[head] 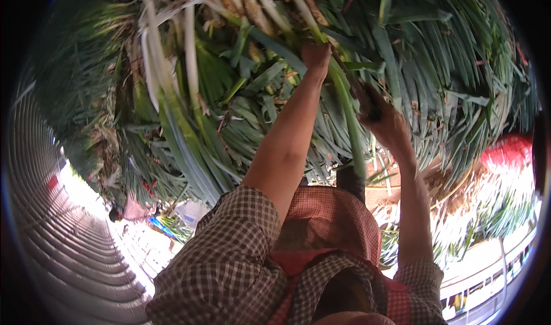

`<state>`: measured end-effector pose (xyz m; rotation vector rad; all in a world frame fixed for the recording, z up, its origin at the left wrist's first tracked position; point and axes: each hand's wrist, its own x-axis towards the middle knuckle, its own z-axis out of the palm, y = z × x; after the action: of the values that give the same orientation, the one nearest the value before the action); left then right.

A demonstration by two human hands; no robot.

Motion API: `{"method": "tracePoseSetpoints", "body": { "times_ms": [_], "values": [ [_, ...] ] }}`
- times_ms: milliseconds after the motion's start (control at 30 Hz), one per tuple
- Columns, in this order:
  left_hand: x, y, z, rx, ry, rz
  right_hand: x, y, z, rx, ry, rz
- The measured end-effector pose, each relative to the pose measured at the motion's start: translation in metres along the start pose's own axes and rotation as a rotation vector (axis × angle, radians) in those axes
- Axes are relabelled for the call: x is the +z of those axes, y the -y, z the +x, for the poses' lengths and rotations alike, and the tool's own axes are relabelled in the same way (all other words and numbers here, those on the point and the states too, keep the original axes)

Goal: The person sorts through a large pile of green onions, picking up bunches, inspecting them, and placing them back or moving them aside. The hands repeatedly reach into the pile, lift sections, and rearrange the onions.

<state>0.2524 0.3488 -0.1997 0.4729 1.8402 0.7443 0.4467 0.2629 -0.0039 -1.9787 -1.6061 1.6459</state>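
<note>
My left hand [317, 56], near the top centre, is closed around a long green onion stalk [349, 122] whose pale end points up and whose leaves hang down. In my right hand [384, 120], a little lower and to the right, is the dark handle of a knife [348, 76]. Its narrow blade slants up to beside my left hand and the stalk; whether it touches them cannot be told. Several loose long green onions [191, 62] with white stems lie to the left on the heap.
A large heap of green onions [430, 79] spreads before me. A red mesh sack [508, 152] and more onions lie at the right, near a metal railing [486, 288]. Corrugated sheeting [64, 243] curves along the left. Cut leaves and brown ground show beneath the right forearm.
</note>
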Motion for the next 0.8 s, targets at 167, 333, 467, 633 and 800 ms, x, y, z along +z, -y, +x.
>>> {"method": "tracePoseSetpoints", "body": {
  "times_ms": [167, 333, 467, 633, 800],
  "values": [
    [-0.109, 0.004, -0.022, -0.167, 0.122, -0.400, 0.034, 0.036, -0.028, -0.122, 0.043, 0.256],
    [-0.202, -0.032, -0.054, -0.060, 0.414, -0.186, 0.067, 0.091, -0.012, -0.218, -0.026, 0.342],
    [-0.277, -0.070, -0.073, -0.126, 0.480, -0.098, 0.107, 0.114, -0.067, -0.086, 0.078, 0.113],
    [-0.352, -0.073, -0.108, -0.113, 0.307, 0.225, 0.144, 0.154, -0.079, 0.000, 0.142, -0.094],
    [-0.397, -0.040, -0.142, -0.186, 0.283, 0.098, 0.163, 0.185, 0.003, -0.102, -0.084, -0.099]
  ]
}}
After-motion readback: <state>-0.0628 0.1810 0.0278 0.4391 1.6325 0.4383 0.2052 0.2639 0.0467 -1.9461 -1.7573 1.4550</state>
